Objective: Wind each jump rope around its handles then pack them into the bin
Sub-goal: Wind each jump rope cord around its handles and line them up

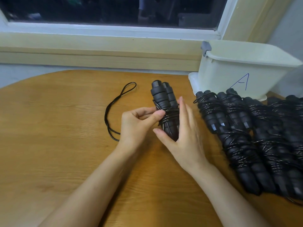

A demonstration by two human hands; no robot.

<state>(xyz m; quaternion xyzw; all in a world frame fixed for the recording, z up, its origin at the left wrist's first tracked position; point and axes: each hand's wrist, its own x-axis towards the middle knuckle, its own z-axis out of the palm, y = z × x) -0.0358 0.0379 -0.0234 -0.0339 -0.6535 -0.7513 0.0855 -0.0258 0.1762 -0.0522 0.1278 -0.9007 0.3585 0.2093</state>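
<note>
A black jump rope with two foam handles (161, 95) side by side stands tilted at the table's middle, cord partly wound round it. My right hand (182, 128) holds the handles from the right, thumb under their near end and fingers straight along their side. My left hand (139, 122) pinches the cord against the handles. A loose loop of cord (114, 108) trails left over the table. Several wound jump ropes (249, 131) lie in rows at the right. The cream bin (242, 69) marked "A" stands at the back right.
The wooden table (57, 145) has a rounded far edge. Behind it run a wall ledge and a window sill (98, 31). The bin sits on a pale lid or tray (193, 82).
</note>
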